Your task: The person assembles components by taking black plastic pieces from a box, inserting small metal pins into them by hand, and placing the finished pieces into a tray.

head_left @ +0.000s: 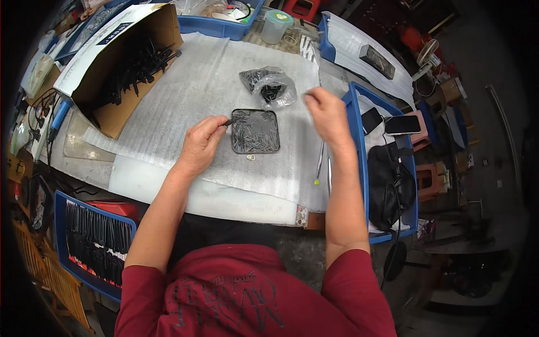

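Note:
My left hand [202, 140] pinches a small black part [228, 122] at the left rim of a square dark tray [232, 147]. Many thin metal pins [255, 135] lie in that tray. My right hand [328, 112] is raised to the right of the tray, its fingers curled together; whatever they may hold is too small to make out. Between the hands, beyond the tray, lies an opened clear plastic bag [289, 94] with small black pieces [272, 91] inside. A small pale ring [251, 158] rests just in front of the tray.
A cardboard box [115, 121] full of black parts leans open at the left. On the right, a blue bin [359, 163] holds phones and a black bag. Another blue bin [62, 247] with black parts sits lower left. A lidded tub [275, 28] stands at the back.

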